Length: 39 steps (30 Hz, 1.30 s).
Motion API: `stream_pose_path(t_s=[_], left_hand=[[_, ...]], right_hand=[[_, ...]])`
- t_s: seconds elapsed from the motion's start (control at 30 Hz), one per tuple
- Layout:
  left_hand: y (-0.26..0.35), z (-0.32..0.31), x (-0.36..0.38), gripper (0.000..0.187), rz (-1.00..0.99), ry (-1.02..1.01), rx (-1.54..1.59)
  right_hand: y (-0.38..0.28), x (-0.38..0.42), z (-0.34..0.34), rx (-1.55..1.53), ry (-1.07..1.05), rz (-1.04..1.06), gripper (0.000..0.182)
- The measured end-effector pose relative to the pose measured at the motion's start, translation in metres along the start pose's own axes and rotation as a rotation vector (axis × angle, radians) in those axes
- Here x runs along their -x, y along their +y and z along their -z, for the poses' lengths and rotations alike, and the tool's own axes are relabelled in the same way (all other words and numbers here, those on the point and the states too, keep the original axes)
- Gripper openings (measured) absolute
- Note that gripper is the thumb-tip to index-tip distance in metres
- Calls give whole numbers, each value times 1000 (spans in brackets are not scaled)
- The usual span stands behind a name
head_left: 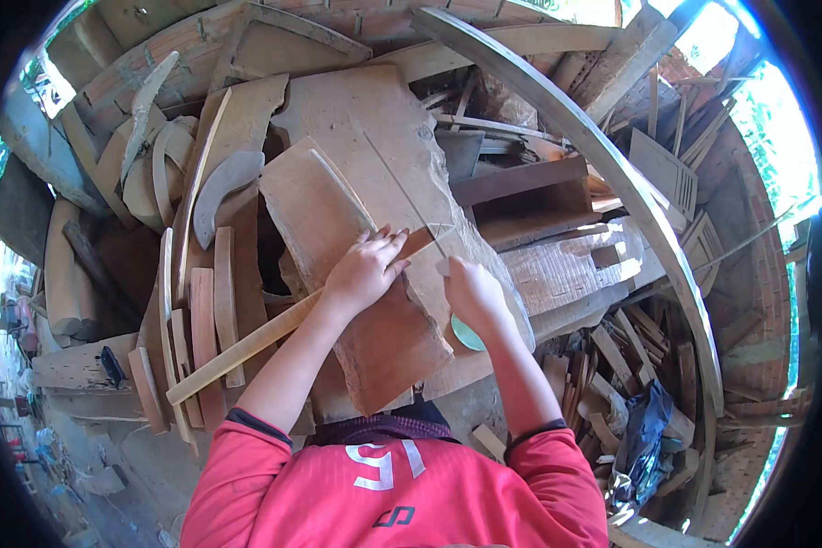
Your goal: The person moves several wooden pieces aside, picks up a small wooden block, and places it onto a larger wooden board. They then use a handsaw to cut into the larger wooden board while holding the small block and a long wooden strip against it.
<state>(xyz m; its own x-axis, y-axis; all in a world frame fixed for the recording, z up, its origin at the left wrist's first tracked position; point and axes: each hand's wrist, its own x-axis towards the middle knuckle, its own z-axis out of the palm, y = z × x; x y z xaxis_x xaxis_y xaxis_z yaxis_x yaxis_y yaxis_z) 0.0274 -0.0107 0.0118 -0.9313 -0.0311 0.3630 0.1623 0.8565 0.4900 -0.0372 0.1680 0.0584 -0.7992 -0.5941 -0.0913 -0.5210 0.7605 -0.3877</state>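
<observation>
While the long, pale, squared wooden strip (247, 350) is pressed across the rough-edged reddish-brown slab (393, 338) by the left hand (365, 269), whether its fingers are wrapped around it cannot be told. A thin, dark, saw-like blade (398, 184) is held by its near end in the closed right hand (473, 290). A cut near the strip's far end seems in hand; firm bracing and a straight stroke are called for.

Wooden slab (342, 105) beneath smaller board (312, 217)
</observation>
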Motion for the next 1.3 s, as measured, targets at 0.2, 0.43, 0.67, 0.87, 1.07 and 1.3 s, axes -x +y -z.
stream_pose_path(t_s=[0.2, 0.43, 0.67, 0.87, 1.07, 1.3], left_hand=[[3, 1, 1, 44, 31, 13, -12], [4, 2, 0, 43, 33, 11, 35], [2, 2, 0, 45, 3, 21, 25], [3, 2, 1, 44, 7, 6, -2], [4, 1, 2, 44, 32, -5, -25], [4, 3, 1, 43, 59, 4, 28]], right_hand=[[13, -5, -17, -39, 47, 32, 15], [41, 100, 10, -6, -91, -98, 11], [31, 95, 23, 19, -159, -129, 13], [7, 1, 1, 1, -29, 16, 17], [17, 10, -11, -38, 20, 1, 15], [42, 119, 22, -27, -133, -143, 13]])
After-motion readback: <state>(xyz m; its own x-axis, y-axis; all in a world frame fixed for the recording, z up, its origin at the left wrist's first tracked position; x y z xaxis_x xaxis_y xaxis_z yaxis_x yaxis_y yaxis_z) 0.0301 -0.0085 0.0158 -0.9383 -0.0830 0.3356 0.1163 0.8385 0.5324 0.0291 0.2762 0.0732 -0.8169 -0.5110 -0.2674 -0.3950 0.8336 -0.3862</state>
